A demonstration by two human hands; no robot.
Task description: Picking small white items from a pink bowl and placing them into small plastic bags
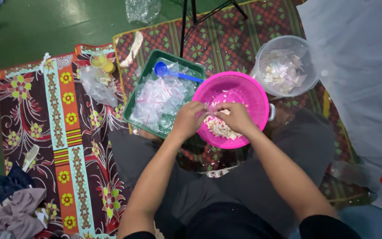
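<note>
A pink perforated basket (244,86) sits in front of my crossed legs, holding a heap of pale chips (219,128). My left hand (189,118) and my right hand (235,116) meet over its near side, fingers pinched together on a small clear plastic bag (210,107) between them. To the left, a green tray (155,57) holds several small clear bags with red strips and a blue plastic scoop (162,70).
A clear plastic bucket (288,44) with filled bags stands at the back right. Patterned mats cover the green floor. A clear bag and yellow cups (102,62) lie left of the tray, a tripod leg (183,26) behind it, clothes (16,208) at bottom left, and a red-capped bottle (359,175) on the right.
</note>
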